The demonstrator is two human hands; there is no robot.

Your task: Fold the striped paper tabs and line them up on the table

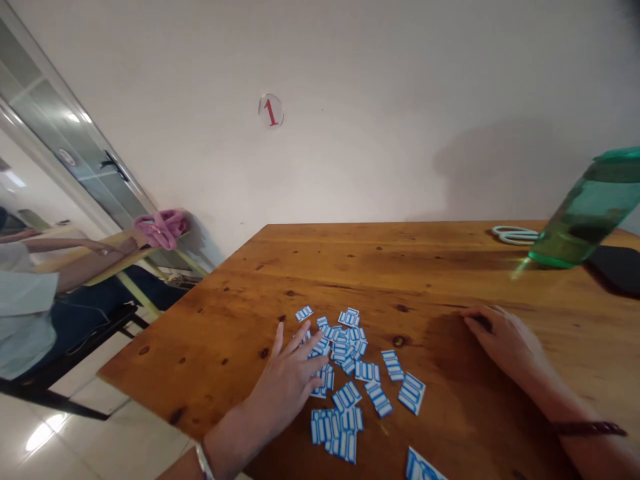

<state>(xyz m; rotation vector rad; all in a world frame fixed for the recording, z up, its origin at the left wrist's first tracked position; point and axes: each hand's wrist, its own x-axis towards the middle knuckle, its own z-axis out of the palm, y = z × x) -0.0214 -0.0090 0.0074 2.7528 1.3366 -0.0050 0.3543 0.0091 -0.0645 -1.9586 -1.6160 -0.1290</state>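
Several small white cards with blue stripes (341, 347) lie in a loose, overlapping pile on the wooden table (340, 267). My left hand (295, 373) is over the left side of this pile, palm down, fingers spread and touching or just above the cards; the palm side is hidden. A lone card (303, 313) lies beyond its fingertips. Nearer to me sits a smaller cluster of the same cards (336, 430), and a few single cards (412, 393) lie to the right. My right hand (503, 343) rests on the table away from the cards, fingers loosely curled, with nothing visible in it.
A green transparent bottle (590, 207) stands at the far right, beside a coiled white cable (515, 235) and a dark flat object (617, 267). One larger card (423, 467) is at the near edge. To the left, another person (25, 300) sits by a pink cloth (163, 229).
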